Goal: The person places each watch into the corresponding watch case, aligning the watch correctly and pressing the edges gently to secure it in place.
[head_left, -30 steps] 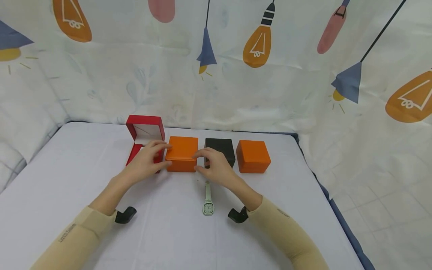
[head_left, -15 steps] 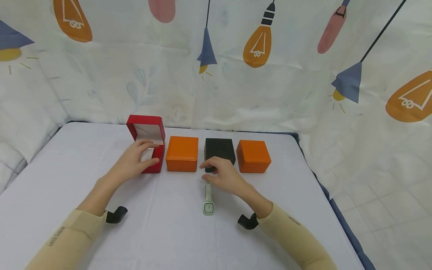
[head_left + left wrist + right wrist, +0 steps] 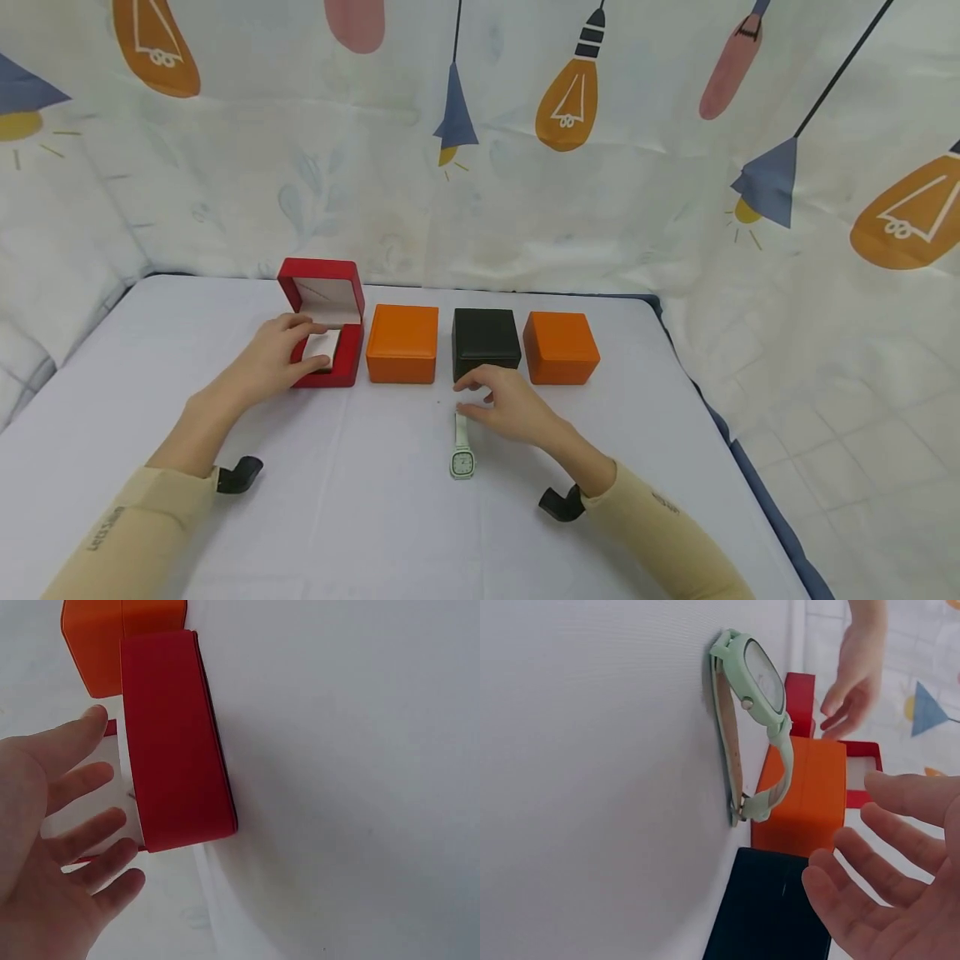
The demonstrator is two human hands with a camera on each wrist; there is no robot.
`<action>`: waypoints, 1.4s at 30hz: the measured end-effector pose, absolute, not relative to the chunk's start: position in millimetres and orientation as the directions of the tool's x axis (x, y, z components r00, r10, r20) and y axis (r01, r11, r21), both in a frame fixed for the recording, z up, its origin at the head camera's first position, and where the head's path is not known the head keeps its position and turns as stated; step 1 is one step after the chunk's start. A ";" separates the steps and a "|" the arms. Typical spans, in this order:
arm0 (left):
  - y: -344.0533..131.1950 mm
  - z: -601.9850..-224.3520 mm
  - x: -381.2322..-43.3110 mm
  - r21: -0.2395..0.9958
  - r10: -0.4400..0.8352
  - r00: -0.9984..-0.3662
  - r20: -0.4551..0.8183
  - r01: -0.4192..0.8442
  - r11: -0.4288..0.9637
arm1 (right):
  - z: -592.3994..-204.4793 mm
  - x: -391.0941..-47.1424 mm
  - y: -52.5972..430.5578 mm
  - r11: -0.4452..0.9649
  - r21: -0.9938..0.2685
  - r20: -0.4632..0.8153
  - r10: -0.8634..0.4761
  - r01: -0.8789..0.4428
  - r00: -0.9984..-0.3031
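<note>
My left hand (image 3: 270, 362) hovers over the left side of a red watch box (image 3: 347, 360) whose lid stands raised. Thumb and fingers are apart, in front of the white cushion (image 3: 327, 342) inside. In the left wrist view those fingers lie beside the red box's front wall (image 3: 176, 742), holding nothing. A pale green wristwatch (image 3: 462, 461) rests on the table, strap pointing away from me. Over the strap's far end is my right hand (image 3: 510, 406), its fingers spread and holding nothing. The right wrist view shows the watch (image 3: 759, 686) with its strap closed in a loop.
To the right of the red box stand an orange box (image 3: 402, 342), a black box (image 3: 486, 337) and another orange box (image 3: 561, 347), all lidded. They line the back of a white-covered table (image 3: 375, 500). Behind hangs a patterned curtain (image 3: 375, 208).
Both hands have left the near orange box. The left hand has moved left to the red box; the right hand has drawn back right and toward me, over the watch strap.
</note>
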State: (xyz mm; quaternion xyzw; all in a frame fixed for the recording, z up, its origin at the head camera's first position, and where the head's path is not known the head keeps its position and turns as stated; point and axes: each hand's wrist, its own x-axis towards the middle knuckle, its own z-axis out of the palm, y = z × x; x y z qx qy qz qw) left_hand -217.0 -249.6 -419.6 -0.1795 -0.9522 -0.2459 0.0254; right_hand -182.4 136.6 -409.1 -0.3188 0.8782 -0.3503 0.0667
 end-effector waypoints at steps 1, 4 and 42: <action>-250.9 -419.4 -218.0 0.453 0.332 -0.935 0.123 0.351 0.820 | -410.0 -182.0 137.8 0.554 -0.654 0.105 -0.607 -0.515 -0.787; -254.8 -418.2 -221.3 0.434 0.338 -0.938 0.077 0.337 0.836 | -411.9 -180.3 141.4 0.558 -0.653 0.096 -0.609 -0.511 -0.787; -264.4 -407.0 -254.0 0.375 0.343 -0.929 -0.140 0.271 0.886 | -425.4 -172.9 148.9 0.693 -0.537 -0.076 -0.607 -0.481 -0.791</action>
